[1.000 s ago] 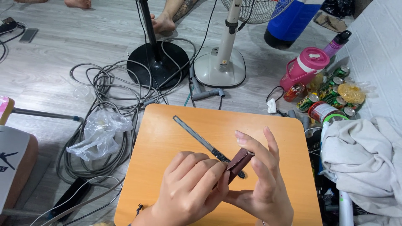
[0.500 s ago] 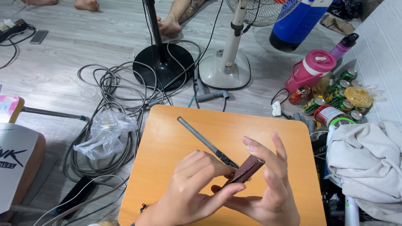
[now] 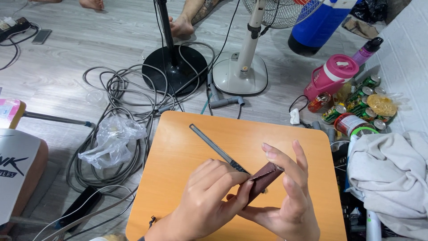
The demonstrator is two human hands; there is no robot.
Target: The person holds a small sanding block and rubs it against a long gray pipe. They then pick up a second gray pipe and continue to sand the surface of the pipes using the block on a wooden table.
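Observation:
A small dark brown flat piece (image 3: 264, 176), like a folded strip of sandpaper or leather, is pinched between both hands over the orange wooden table (image 3: 178, 156). My left hand (image 3: 208, 201) grips its near end with thumb and fingers. My right hand (image 3: 285, 196) cups it from the right, fingers upright. A long thin grey metal bar (image 3: 214, 146) lies diagonally on the table, and its near end runs under the brown piece and my fingers.
Tangled grey cables (image 3: 120, 98) and a clear plastic bag (image 3: 113, 140) lie left of the table. Two fan bases (image 3: 240, 73) stand beyond it, with another person's feet behind. Cans, a pink jug (image 3: 332, 76) and a white cloth (image 3: 388, 174) crowd the right side.
Both hands have kept hold of the brown piece and shifted slightly along the bar; the camera view has tilted a little. The bar lies in the same place.

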